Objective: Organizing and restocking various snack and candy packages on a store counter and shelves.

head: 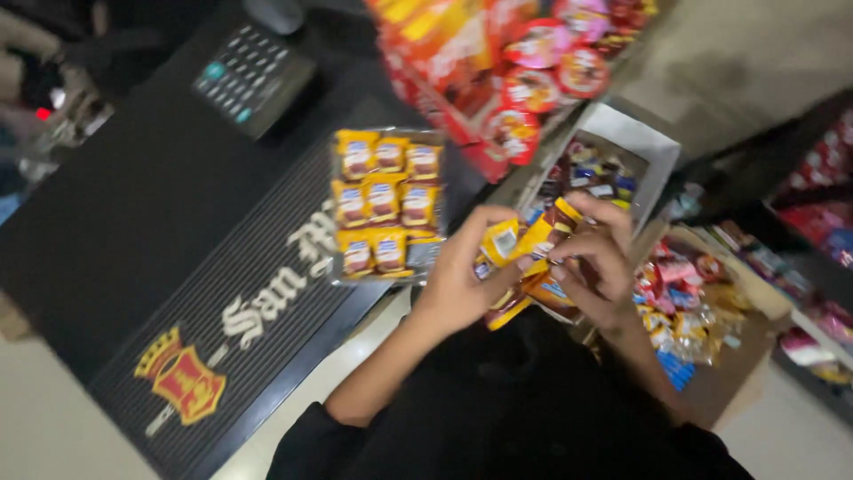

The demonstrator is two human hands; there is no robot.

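Both your hands grip one bunch of small yellow-and-brown packets point(524, 258), your left hand point(458, 284) pinching its left end and your right hand point(600, 267) closed over its right. The bunch lies just right of the tray of packets point(386, 204) on the counter mat point(222, 338), its long axis running between your hands; your left hand is nearer the tray.

Two bare forearms come up from six o'clock, each in a black sleeve pushed back above the elbow. The left hand point(458, 284) and right hand point(597, 267) wear no gloves. Any rings or a watch are lost in blur.
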